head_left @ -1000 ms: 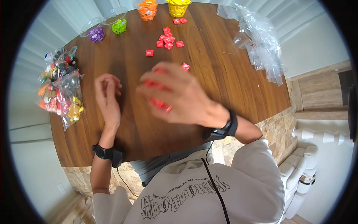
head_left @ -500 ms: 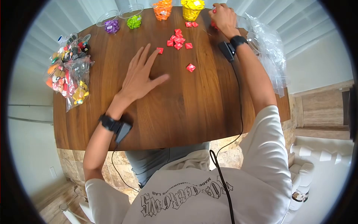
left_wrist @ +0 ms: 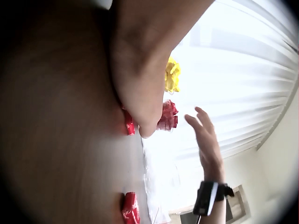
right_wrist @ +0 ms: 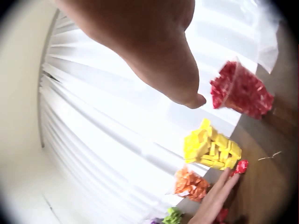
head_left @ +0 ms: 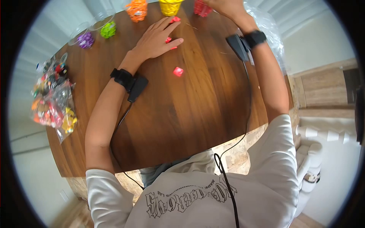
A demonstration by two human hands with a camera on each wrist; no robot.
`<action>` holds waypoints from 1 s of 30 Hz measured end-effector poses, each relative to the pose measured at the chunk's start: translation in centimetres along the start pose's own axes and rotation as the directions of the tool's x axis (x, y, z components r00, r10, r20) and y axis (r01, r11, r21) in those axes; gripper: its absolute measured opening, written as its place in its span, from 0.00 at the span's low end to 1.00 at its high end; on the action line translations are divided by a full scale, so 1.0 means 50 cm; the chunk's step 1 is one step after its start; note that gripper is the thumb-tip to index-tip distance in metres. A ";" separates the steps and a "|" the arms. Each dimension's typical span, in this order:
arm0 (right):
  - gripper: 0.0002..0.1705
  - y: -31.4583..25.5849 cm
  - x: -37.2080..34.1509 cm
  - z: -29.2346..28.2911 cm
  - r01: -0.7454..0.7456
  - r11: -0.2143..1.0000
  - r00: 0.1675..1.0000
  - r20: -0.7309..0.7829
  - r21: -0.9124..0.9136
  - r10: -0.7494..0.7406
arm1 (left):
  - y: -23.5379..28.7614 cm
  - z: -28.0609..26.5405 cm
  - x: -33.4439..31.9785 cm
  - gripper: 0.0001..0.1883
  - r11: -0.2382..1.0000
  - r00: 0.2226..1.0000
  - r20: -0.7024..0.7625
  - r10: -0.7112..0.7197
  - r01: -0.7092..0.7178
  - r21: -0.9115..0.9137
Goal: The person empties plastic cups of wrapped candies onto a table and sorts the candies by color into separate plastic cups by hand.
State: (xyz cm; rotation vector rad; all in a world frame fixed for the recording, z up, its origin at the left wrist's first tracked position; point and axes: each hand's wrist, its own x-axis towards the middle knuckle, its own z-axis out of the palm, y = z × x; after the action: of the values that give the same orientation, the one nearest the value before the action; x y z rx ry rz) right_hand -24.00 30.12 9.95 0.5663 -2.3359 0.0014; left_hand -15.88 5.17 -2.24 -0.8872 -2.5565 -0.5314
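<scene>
My left hand (head_left: 157,40) lies over a group of small red wrapped candies (head_left: 175,19), its fingers spread and covering part of them. In the left wrist view a red candy (left_wrist: 129,122) shows under that hand's edge. My right hand (left_wrist: 206,140) is raised beside a clear cup of red candies (right_wrist: 245,91), fingers parted and holding nothing. In the head view the top edge cuts off its fingertips. One more red candy (head_left: 178,71) lies alone on the wooden table, nearer the body.
Along the far edge stand cups of yellow (head_left: 170,7) and orange candies (head_left: 137,10), with green (head_left: 108,29) and purple (head_left: 86,40) ones further left. Bagged small toys (head_left: 55,98) lie at the left, clear plastic bags (head_left: 268,26) at the far right.
The right hand swung from near the body, carrying red candies, to the red cup and now holds none. The left hand reached forward onto the red candies.
</scene>
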 end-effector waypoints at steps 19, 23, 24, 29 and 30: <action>0.07 -0.171 -0.272 -0.210 0.343 0.828 0.939 -0.132 0.444 -0.318 | 0.176 -0.157 -0.275 0.12 0.988 0.993 0.117 0.009 0.009 -0.157; 0.07 -0.295 -0.268 -0.168 0.427 0.704 0.895 -0.156 0.567 -0.418 | 0.236 -0.198 -0.351 0.12 0.989 0.987 0.138 -0.087 0.102 -0.106; 0.07 -0.316 -0.265 -0.158 0.457 0.663 0.875 -0.166 0.593 -0.455 | 0.239 -0.202 -0.356 0.12 0.989 0.986 0.136 -0.101 0.115 -0.097; 0.15 -0.309 -0.237 -0.188 0.489 0.645 0.869 -0.266 0.587 -0.417 | 0.243 -0.205 -0.362 0.11 0.977 0.980 0.136 -0.148 0.167 -0.133; 0.17 -0.291 -0.237 -0.200 0.318 0.626 0.945 -0.182 0.712 -0.273 | 0.241 -0.204 -0.364 0.11 0.975 0.977 0.136 -0.162 0.180 -0.134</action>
State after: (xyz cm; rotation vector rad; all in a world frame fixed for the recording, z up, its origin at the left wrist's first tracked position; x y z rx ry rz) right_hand -4.02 23.27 7.31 1.3283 -2.0836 0.8397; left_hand 7.48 0.08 0.72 -0.7730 -2.7529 -0.7438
